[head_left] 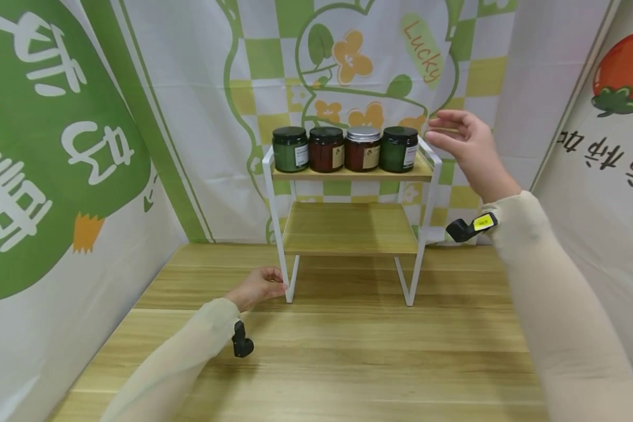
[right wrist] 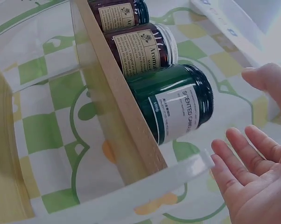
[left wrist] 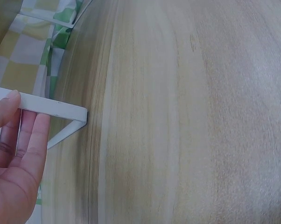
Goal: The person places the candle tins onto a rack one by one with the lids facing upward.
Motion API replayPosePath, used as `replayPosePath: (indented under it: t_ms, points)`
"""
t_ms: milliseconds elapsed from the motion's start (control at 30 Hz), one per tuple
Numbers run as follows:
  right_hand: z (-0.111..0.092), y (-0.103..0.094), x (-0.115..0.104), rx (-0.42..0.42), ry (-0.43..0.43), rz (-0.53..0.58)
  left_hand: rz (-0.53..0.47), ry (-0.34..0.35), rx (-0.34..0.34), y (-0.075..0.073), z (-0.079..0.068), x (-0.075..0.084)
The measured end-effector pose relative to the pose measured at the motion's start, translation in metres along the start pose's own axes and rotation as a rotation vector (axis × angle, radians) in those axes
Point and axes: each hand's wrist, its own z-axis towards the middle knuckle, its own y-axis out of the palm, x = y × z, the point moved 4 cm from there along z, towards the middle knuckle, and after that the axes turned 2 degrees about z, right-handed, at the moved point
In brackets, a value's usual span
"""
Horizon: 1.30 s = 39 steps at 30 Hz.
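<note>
A two-tier wooden shelf (head_left: 351, 229) with white metal legs stands on the table. Along its top board sit scented candle jars in a row: a green jar (head_left: 291, 153) at the left end, two red-brown jars (head_left: 327, 155) in the middle, one silver-lidded, and another green jar (right wrist: 171, 102) at the right end. My left hand (head_left: 258, 287) pinches the shelf's front left leg (left wrist: 61, 108) low down, thumb on one side and fingers on the other. Beside the top right corner, my right hand (head_left: 469, 143) is raised with loosely bent fingers, holding nothing, close to the white side rail (right wrist: 178, 175).
The wooden table (head_left: 348, 357) stretches in front of the shelf. Printed cloth hangs behind (head_left: 369, 58), with a green-printed panel (head_left: 47, 146) on the left and a tomato-printed panel (head_left: 601, 187) on the right.
</note>
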Motion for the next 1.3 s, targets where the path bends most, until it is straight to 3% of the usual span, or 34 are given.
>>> replayPosePath:
  t_ms: [233, 433, 633, 933, 1167, 1300]
  points:
    - [-0.019, -0.012, 0.007, 0.017, -0.037, 0.023, -0.008, -0.007, -0.004, -0.001, 0.0, 0.0]
    - [-0.038, -0.019, 0.017, 0.01, -0.106, 0.119, -0.024, -0.01, -0.01, -0.001, 0.001, -0.001]
    - [-0.057, -0.023, 0.034, -0.006, -0.112, 0.155, -0.034, -0.017, -0.002, -0.001, 0.001, -0.002]
    - [-0.081, -0.026, 0.059, -0.024, -0.117, 0.063, -0.035, -0.007, -0.019, -0.001, -0.001, 0.0]
    - [-0.096, -0.029, 0.083, -0.023, -0.068, -0.016, -0.028, -0.001, -0.019, -0.001, 0.0, 0.0]
    - [-0.102, -0.031, 0.097, -0.047, -0.054, 0.018, -0.031, -0.005, -0.017, -0.001, 0.0, 0.0]
